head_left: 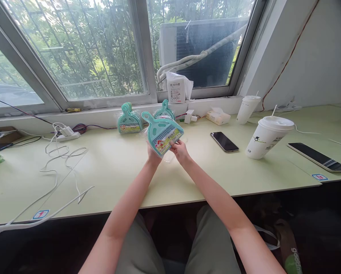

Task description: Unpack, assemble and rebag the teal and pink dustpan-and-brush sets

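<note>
I hold a teal mini dustpan-and-brush set (161, 132) in a clear plastic wrapper above the pale green desk (125, 171). My left hand (153, 155) grips its lower left edge from underneath. My right hand (180, 149) pinches its lower right corner by the printed label. The handle points up and to the left. Two more teal sets stand behind it against the window ledge, one stack (129, 119) on the left and another (164, 110) partly hidden by the held set.
A dark phone (224, 141) lies right of my hands. Two white lidded cups with straws (267, 137) (247, 109), a tissue pack (217, 116) and a dark tablet (319, 157) sit farther right. White cables (59, 160) and a power strip (67, 134) lie left.
</note>
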`<state>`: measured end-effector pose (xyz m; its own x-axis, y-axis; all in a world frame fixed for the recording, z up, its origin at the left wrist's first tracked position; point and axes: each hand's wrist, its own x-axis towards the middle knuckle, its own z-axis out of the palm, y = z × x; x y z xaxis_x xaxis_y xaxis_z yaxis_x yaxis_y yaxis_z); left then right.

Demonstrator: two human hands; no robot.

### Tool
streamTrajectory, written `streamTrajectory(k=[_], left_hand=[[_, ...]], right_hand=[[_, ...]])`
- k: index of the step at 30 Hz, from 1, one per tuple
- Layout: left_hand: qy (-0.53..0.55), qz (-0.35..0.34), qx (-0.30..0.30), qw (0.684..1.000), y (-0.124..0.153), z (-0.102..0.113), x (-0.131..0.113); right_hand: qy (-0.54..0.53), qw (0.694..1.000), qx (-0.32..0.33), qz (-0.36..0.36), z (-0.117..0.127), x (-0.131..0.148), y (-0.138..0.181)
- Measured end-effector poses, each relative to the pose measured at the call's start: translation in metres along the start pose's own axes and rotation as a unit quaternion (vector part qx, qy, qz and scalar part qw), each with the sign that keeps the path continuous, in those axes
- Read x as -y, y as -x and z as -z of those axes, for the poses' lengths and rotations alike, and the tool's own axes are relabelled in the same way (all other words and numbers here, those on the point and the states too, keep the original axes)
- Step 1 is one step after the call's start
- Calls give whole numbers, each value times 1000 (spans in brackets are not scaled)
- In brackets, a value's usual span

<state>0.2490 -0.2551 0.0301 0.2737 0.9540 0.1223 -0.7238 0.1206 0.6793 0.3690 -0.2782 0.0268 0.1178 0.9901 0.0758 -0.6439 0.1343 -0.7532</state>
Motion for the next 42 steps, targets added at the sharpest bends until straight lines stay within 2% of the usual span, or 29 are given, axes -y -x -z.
streamTrajectory(k=[2,4,9,14,18,21,23,24,26,27,29,31,34,37,42], left_hand=[[2,-25,-43,999,-4,6,-3],[-25,-30,-57,998,-4,9,-6],[-200,-18,29,979,2,1,-3],[-294,-12,-5,956,3,1,2],[-293,5,-63,954,2,8,-3],[-253,16,-74,964,-1,13,-8],[-224,21,-72,972,-5,17,-13],[-208,20,-79,975,-6,19,-15],[-170,22,-111,979,-8,24,-20],[-151,30,-128,980,-9,25,-23],[-119,58,-151,980,-8,28,-26],[-110,89,-152,978,-6,29,-26],[-140,138,-118,973,-3,32,-22],[-185,183,-53,964,-1,34,-16],[-249,178,57,950,3,36,-11]], right_hand=[[-5,1000,-17,10,2,1,-1],[-9,999,-31,19,5,2,-2],[-7,997,-64,30,13,-1,-7],[20,996,-85,-18,19,-2,-13],[66,992,-47,-97,23,7,-17],[166,979,-8,-119,30,18,-17],[294,954,-35,-41,37,24,-17],[360,931,-55,25,40,27,-16],[468,866,-62,165,47,31,-15],[506,833,-44,218,49,33,-15],[557,783,6,278,53,35,-15],[568,763,35,305,56,37,-18],[526,787,32,321,61,36,-25],[488,819,20,300,67,31,-31],[493,839,-56,223,77,18,-36]])
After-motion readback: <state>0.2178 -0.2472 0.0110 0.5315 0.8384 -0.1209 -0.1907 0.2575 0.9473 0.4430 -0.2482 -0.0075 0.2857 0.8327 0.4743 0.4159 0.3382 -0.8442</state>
